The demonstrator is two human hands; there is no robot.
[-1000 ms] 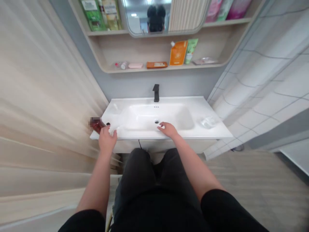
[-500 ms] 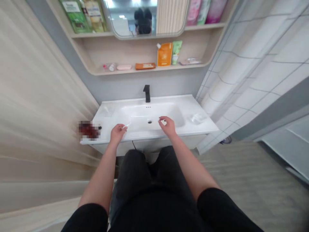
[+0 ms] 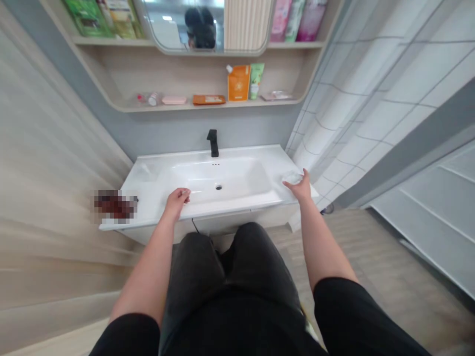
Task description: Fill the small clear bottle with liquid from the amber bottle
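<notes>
The person's left hand [image 3: 177, 200] rests at the front edge of a white ceramic washbasin [image 3: 222, 210]. Its fingers [image 3: 183, 194] are curled together, but I cannot tell if they hold some small thing. The right hand [image 3: 300, 189] is open with fingers spread apart, just beside a small transparent dish [image 3: 292, 178] on the right side of the basin. On the left end of the basin lies a pixelated dark red object [image 3: 115, 205]. Behind the basin stands a black metal faucet [image 3: 213, 143]. Above the basin, a light wooden shelf [image 3: 178, 74] carries an orange pouch [image 3: 239, 83] and a green tube [image 3: 256, 80].
</notes>
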